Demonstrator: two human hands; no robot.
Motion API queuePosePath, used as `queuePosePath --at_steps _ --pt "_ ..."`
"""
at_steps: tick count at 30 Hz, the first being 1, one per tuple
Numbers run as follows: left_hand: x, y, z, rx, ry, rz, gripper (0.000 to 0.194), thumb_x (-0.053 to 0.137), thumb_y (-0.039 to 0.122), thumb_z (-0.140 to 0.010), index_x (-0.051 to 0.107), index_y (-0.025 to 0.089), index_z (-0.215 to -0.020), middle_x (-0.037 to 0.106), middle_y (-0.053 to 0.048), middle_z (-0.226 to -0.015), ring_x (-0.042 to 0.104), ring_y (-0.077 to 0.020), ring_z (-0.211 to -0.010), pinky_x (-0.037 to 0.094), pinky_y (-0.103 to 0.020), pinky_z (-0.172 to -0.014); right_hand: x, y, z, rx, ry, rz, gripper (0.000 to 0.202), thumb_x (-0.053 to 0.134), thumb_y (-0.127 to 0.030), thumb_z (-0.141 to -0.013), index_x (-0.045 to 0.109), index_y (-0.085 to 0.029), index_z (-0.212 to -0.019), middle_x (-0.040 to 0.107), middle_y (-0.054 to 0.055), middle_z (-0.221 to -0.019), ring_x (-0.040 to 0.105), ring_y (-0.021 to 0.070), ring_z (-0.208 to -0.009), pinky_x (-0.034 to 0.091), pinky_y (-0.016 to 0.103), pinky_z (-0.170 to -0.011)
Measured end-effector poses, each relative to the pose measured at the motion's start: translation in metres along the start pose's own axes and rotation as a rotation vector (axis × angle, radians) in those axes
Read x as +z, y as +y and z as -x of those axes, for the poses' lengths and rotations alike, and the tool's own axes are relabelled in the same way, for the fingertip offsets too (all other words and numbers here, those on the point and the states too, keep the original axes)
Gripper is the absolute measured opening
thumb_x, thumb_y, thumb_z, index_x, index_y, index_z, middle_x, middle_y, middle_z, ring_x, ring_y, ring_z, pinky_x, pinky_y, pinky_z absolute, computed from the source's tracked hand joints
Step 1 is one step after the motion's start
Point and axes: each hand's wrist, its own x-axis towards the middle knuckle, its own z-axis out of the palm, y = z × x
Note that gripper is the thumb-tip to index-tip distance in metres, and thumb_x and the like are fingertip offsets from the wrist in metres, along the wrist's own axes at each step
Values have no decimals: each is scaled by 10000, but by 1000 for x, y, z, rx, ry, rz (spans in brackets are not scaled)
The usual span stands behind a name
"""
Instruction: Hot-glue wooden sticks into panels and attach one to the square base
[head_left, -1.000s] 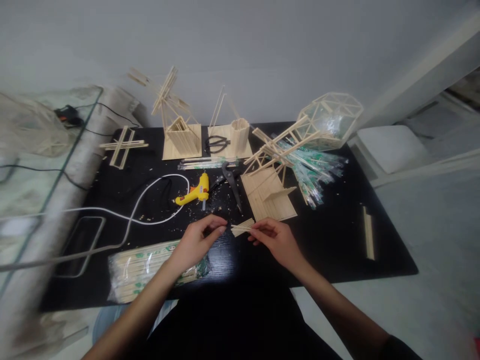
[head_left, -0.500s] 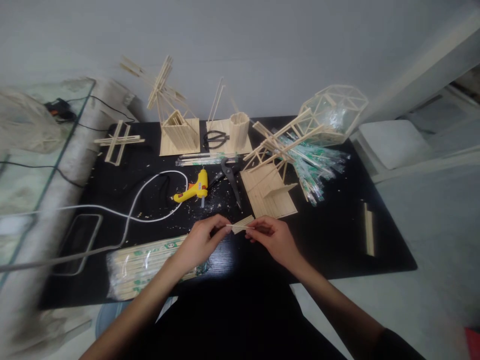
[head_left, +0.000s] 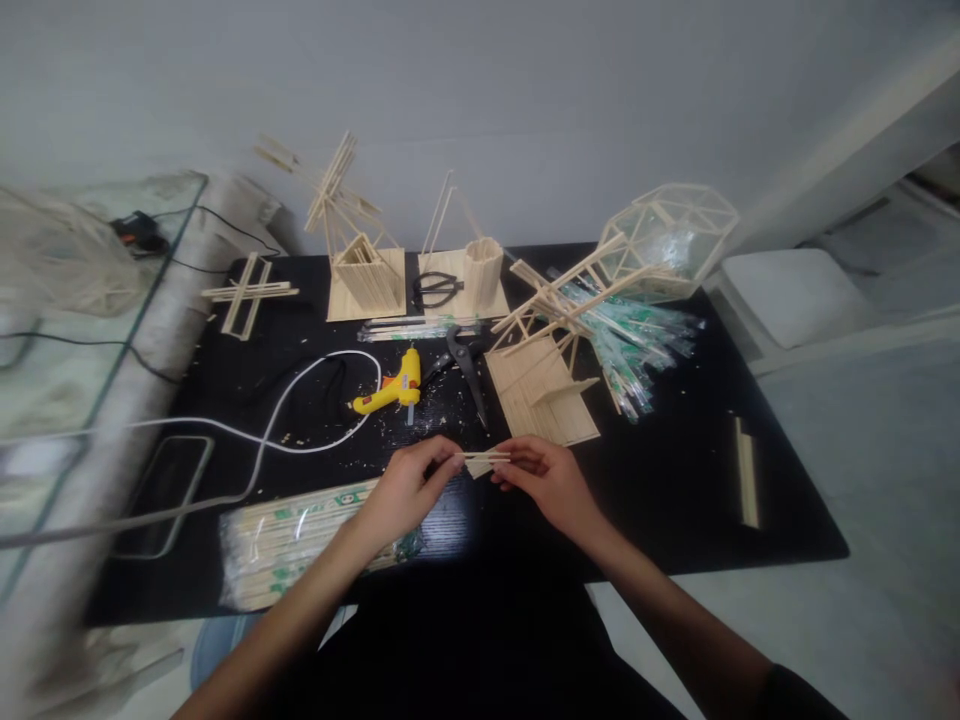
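Observation:
My left hand (head_left: 416, 485) pinches the left end of thin wooden sticks (head_left: 484, 456) between thumb and forefinger. At their right end my right hand (head_left: 551, 482) is closed on them too, its fingers curled. A small pale panel of wooden sticks (head_left: 480, 469) shows between the hands, just below the thin sticks; whether they touch cannot be made out. Beyond the right hand lies a square stick base (head_left: 517, 390) with a small upright panel (head_left: 566, 392). A yellow glue gun (head_left: 394, 385) and dark-handled cutters (head_left: 466, 370) lie beyond the left hand.
A plastic pack of sticks (head_left: 300, 525) lies beside my left forearm. Stick-built models (head_left: 367, 275) stand along the back, near black scissors (head_left: 439, 290). Opened wrappers (head_left: 637, 330) are heaped right of centre. A white cable (head_left: 262, 440) loops across the left side of the black table (head_left: 660, 480).
Between my hands, the small panel has turned and shows less; two thin sticks now appear nearly parallel. Both hands keep their hold. The whole view has shifted slightly.

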Motion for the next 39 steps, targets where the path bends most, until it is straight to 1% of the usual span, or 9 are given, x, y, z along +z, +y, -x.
queuePosePath --at_steps 5,10,17,22,26,29,31,34,39 --pt "-2 -1 -2 15 -11 2 310 489 434 -1066 685 217 -962 731 -7 -854 689 -174 -808 506 -282 -782 -2 -1 -2 8 16 8 310 888 -378 -763 738 -206 -973 814 45 -872 783 199 -742 647 344 -695" --pt "-1 -4 -2 25 -6 0 342 432 415 -1090 670 216 -948 729 -16 -859 690 -175 -803 513 -294 -794 -5 -1 -3 1 54 -6 384 891 -374 -759 700 -210 -1048 806 41 -886 774 202 -734 641 353 -693" --pt "-2 -5 -1 50 20 -26 296 469 400 -1081 706 227 -1039 743 -30 -924 703 -188 -853 524 -310 -825 -7 -11 -1 -73 115 74 274 902 -388 -739 716 -228 -860 740 13 -825 714 187 -746 625 338 -697" --pt "-1 -3 0 74 40 -38 262 532 391 -1059 733 224 -1032 757 -41 -965 707 -191 -888 527 -311 -823 -11 -17 -1 -117 124 149 211 866 -395 -771 738 -230 -801 730 12 -797 677 171 -724 602 325 -721" --pt "0 -4 0 88 74 -47 246 553 366 -1049 746 218 -1014 751 -33 -940 702 -176 -854 527 -298 -785 -14 -10 -2 -147 119 225 192 822 -389 -807 739 -218 -835 753 21 -821 700 181 -731 603 336 -731" --pt "0 -5 0 88 107 -65 225 567 345 -1041 744 212 -1000 745 -23 -908 700 -165 -821 525 -286 -764 -15 0 0 -212 124 345 135 783 -335 -847 741 -216 -895 770 35 -868 727 199 -784 600 343 -747" --pt "0 -5 0 87 122 -78 214 575 340 -1036 741 212 -991 740 -17 -889 698 -163 -812 524 -281 -756 -15 6 2 -288 133 497 80 753 -261 -868 740 -223 -938 771 40 -910 726 204 -811 590 340 -742" --pt "-1 -5 1 86 146 -96 198 592 337 -1025 736 214 -968 734 -8 -864 692 -161 -799 523 -276 -750 -15 11 5 -397 136 710 154 731 -166 -874 731 -234 -1012 759 48 -987 716 218 -873 590 356 -771" --pt "1 -5 1 67 244 -124 192 575 325 -1030 725 207 -1010 746 -18 -904 690 -163 -811 534 -275 -756 -16 15 6 -481 119 875 280 727 -107 -892 705 -218 -1148 719 82 -1094 695 258 -1020 585 445 -940"
